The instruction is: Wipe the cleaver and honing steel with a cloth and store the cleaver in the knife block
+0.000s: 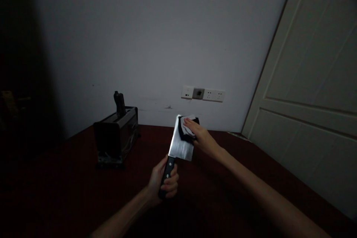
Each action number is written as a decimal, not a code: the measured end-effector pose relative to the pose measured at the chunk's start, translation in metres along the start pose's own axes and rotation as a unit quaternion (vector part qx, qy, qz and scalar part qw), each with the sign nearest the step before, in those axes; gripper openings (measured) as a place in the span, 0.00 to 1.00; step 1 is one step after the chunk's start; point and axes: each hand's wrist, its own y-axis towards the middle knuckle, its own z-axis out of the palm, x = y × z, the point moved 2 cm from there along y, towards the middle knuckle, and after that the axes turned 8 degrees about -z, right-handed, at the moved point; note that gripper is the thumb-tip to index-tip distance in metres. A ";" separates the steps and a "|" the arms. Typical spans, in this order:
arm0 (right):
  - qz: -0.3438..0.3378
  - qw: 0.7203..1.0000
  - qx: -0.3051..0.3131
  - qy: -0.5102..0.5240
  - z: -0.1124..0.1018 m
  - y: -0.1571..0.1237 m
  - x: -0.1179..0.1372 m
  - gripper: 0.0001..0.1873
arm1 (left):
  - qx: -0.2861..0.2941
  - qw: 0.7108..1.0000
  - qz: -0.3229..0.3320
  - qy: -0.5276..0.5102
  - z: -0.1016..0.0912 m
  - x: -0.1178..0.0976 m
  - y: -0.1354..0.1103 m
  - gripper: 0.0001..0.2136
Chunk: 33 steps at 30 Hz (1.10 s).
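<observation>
A cleaver [180, 148] with a broad shiny blade and a black riveted handle is held up in front of me, blade pointing away. My left hand [164, 182] is closed around its handle. Against the upper part of the blade, my right hand [203, 136] presses a folded black and white cloth [187, 128]. The fingers of that hand lie over the cloth, which covers part of the blade's right side. On the left stands a dark knife block [115, 134] with a black handle [119, 103] sticking out of its top.
Below is a dark red tabletop [150, 141]. A pale wall [145, 44] behind it carries a row of sockets [203, 94]. To the right rises a pale panelled door [304, 81]. The far left is too dark to make out.
</observation>
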 end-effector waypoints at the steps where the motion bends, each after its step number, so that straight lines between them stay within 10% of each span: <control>1: -0.013 1.000 0.012 0.008 0.005 -0.006 0.010 0.38 | -0.007 1.000 0.002 -0.004 -0.001 0.000 0.000 0.23; 7: -0.075 0.991 0.096 0.059 0.024 -0.031 0.067 0.43 | -0.049 0.998 0.008 -0.024 -0.009 -0.002 -0.001 0.25; 17: 0.021 0.999 -0.019 -0.014 -0.021 -0.007 -0.014 0.35 | 0.025 1.000 -0.015 -0.003 0.000 0.001 0.000 0.24; 26: -0.052 0.995 0.067 0.052 0.017 -0.057 0.075 0.44 | 0.015 1.000 0.021 -0.010 -0.004 -0.008 -0.004 0.24; 33: 0.000 1.000 0.027 0.017 -0.017 -0.028 0.016 0.37 | 0.014 1.000 -0.024 0.010 -0.003 0.002 -0.002 0.25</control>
